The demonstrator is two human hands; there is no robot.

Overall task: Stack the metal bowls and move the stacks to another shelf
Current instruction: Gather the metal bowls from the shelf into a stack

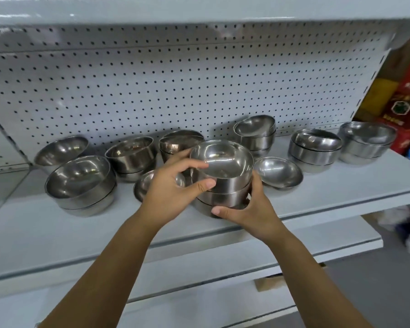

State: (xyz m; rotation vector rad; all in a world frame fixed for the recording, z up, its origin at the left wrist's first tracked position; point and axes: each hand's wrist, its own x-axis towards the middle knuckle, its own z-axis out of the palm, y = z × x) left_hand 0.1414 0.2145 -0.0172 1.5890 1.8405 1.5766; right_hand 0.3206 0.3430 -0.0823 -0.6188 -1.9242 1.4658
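Observation:
A stack of metal bowls [225,183] stands on the white shelf [341,188] near its front edge. My left hand [173,192] grips the tilted top bowl [223,159] by its left rim. My right hand [253,209] wraps the lower right side of the stack, thumb across the front. More bowls sit along the shelf: a stack at the left [81,185], a single shallow bowl [278,175] just right of my hands, and stacks at the right [314,147] and far right [367,142].
A perforated white back panel [175,86] closes the shelf behind. Further bowl stacks [130,157] [256,133] stand near it. Red boxes [407,98] sit at the far right. A lower shelf [246,263] juts out below, and another shelf runs overhead.

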